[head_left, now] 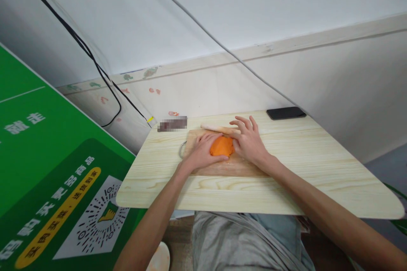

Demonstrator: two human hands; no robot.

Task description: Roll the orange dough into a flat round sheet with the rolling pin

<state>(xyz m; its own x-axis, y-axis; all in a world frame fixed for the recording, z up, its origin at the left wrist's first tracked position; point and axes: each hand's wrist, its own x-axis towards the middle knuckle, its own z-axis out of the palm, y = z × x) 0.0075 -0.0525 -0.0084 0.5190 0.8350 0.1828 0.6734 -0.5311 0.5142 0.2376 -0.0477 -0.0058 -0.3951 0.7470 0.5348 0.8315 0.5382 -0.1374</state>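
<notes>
**While it lies on the wooden cutting board [237, 169], the orange dough [221, 147] is flanked by my left hand [203, 152] and right hand [251, 144]**

As observed at the centre of the frame, the dough is a compact, flattened lump, part of its outline covered by my hands. My left hand is curved about it: the fingers bend along its left and far edges, the thumb extends along its near edge, and contact is made. On my right hand, the index finger and thumb are bent in at the dough's right edge; whether they pinch it, I cannot tell. The remaining fingers are raised and spread, clear of the dough.

A wooden rolling pin [215, 128] lies at the board's far edge, its right end running behind my right fingers; contact there cannot be determined. A metal loop handle [182, 150] projects from the board's left end.

The board rests on a pale wood-grain table [337, 169]. A black smartphone [286, 113] lies flat at the table's far edge, right of centre. A pixelated item left of centre cannot be identified.

At the left of the frame stands a green panel [28, 144] bearing a round scan code [95, 224]. Black cables [76, 38] hang at upper left; a grey cable [203, 29] crosses the white wall [286, 0] diagonally.
</notes>
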